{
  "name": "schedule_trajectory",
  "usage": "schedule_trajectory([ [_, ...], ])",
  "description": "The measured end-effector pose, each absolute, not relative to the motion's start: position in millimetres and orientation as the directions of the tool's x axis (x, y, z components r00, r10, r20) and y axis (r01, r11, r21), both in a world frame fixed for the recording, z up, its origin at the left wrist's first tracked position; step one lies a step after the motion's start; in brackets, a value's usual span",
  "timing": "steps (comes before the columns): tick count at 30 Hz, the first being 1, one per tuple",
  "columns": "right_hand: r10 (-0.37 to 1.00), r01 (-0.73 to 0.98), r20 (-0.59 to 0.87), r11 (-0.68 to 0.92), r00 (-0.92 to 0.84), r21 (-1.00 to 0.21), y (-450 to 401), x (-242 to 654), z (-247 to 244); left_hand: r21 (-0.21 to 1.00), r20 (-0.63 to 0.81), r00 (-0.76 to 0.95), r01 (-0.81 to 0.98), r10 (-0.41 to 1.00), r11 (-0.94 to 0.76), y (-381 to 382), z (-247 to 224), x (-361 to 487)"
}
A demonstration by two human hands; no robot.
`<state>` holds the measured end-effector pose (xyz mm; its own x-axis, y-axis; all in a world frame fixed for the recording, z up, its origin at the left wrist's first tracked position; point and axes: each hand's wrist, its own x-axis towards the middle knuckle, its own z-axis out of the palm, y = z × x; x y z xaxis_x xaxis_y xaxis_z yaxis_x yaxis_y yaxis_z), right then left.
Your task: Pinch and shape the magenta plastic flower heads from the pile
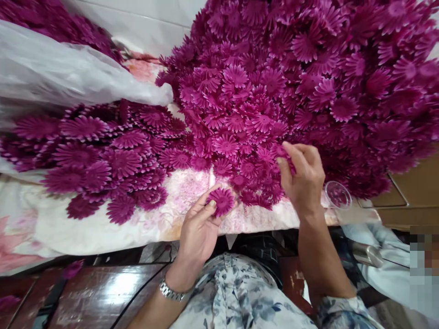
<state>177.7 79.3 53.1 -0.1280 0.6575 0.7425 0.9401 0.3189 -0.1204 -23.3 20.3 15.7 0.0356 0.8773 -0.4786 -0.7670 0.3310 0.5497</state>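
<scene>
A magenta artificial flower head faces up between the thumb and fingers of my left hand, just above the front edge of the table. To the right, my right hand pinches another magenta flower head at the front of a large heap. That second flower is partly covered by the thumb and fingers. The large heap of loose flower heads rises behind both hands. Left of my left hand lies a lower pile of similar flowers, in overlapping layers.
A floral cloth covers the table. White plastic sheeting lies over flowers at the left. A small clear round container stands right of my right wrist, near a cardboard box. A metal cylinder sits below the table edge.
</scene>
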Motion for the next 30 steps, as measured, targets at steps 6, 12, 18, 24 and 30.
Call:
schedule_trajectory([
  [6, 0.788, 0.622, 0.502, 0.601, -0.356, -0.502, 36, 119, 16, 0.560, -0.477, 0.113, -0.725, 0.872, 0.400, 19, 11, -14],
  [12, 0.806, 0.622, 0.492, 0.577, -0.329, -0.530, 34, 115, -5, 0.599, -0.464, 0.138, -0.678, 0.875, 0.425, 13, 4, -8],
  [18, 0.614, 0.864, 0.789, 0.406, -0.016, -0.298, 59, 164, 31, 0.621, -0.435, 0.097, -0.688, 0.895, 0.376, 10, 9, -11],
  [24, 0.715, 0.937, 0.696, 0.284, -0.066, -0.202, 74, 184, 45, 0.535, -0.448, 0.109, -0.763, 0.888, 0.363, 15, 9, -17],
  [30, 0.751, 0.609, 0.482, 0.654, -0.451, -0.449, 37, 120, 13, 0.492, -0.448, 0.163, -0.775, 0.879, 0.395, 14, 8, -15],
])
